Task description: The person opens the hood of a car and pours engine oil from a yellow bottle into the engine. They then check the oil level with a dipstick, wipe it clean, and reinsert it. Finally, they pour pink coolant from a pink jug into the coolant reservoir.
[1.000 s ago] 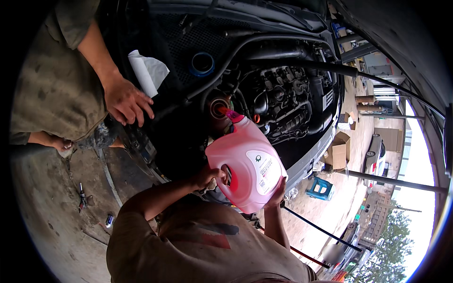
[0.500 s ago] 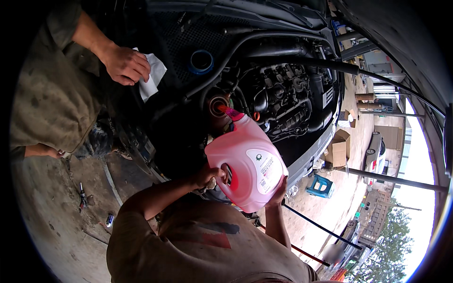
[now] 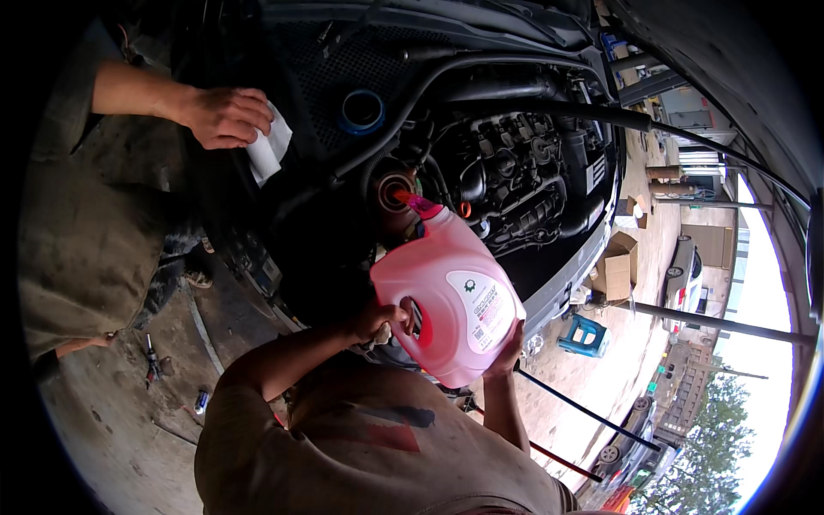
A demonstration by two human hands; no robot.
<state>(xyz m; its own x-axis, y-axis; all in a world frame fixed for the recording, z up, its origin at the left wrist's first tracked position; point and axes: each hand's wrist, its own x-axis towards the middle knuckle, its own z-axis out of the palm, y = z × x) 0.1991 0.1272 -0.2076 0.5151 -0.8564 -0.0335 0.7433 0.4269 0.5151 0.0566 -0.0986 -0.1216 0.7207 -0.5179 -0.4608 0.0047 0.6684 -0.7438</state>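
A large pink jug (image 3: 410,273) with a white label is tipped over the engine bay, its spout pointing away from me. My left hand (image 3: 384,323) is wrapped round the jug's handle. Under its base, my right hand (image 3: 506,352) supports the near right end. Red liquid (image 3: 403,198) runs from the spout into a round filler opening (image 3: 391,187) beside the engine (image 3: 524,167). Beyond the opening, a blue round cap-like ring (image 3: 362,112) lies on the dark cowl.
On the left a co-worker's hand (image 3: 225,118) holds a folded white paper or cloth (image 3: 271,148) above the car's edge. A hood prop (image 3: 592,112) crosses the bay. A blue stool (image 3: 584,336) and cardboard box (image 3: 616,266) stand on the right; tools (image 3: 153,359) lie on the floor.
The co-worker's body has shifted left, and the hand with the white paper or cloth has moved slightly up and left. The jug and my hands stay almost still, with liquid still running.
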